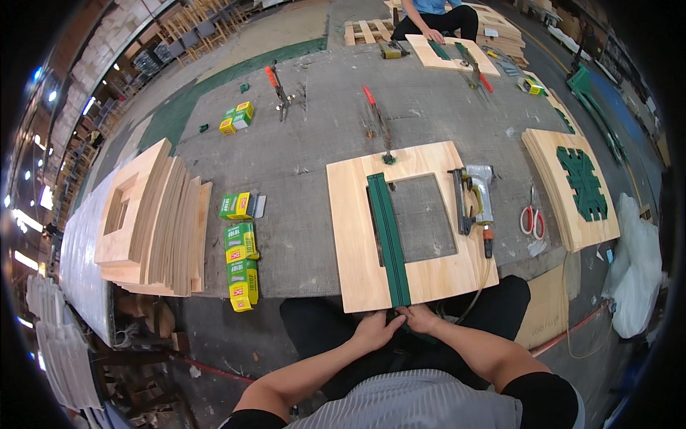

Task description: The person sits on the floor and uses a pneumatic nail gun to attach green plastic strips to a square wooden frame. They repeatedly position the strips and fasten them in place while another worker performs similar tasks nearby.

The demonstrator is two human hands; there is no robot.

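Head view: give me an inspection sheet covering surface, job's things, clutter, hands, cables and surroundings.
Surface: grey-covered worktable, marked and scuffed.
Job's things: wooden panel with a cut-out; green strap across it; staple gun lying on its right side.
Clutter: yellow-green boxes, red-handled scissors.
Hands: left hand and right hand at the strap's near end; fingertips partly hidden.
Cables: pale hose at the staple gun.
Surroundings: left panel stack, right panel stack; co-worker's hand opposite.

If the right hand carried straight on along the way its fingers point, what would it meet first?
Most likely the near end of the green strip, which the right hand already seems to touch at the wooden panel's near edge; depth there is unclear.
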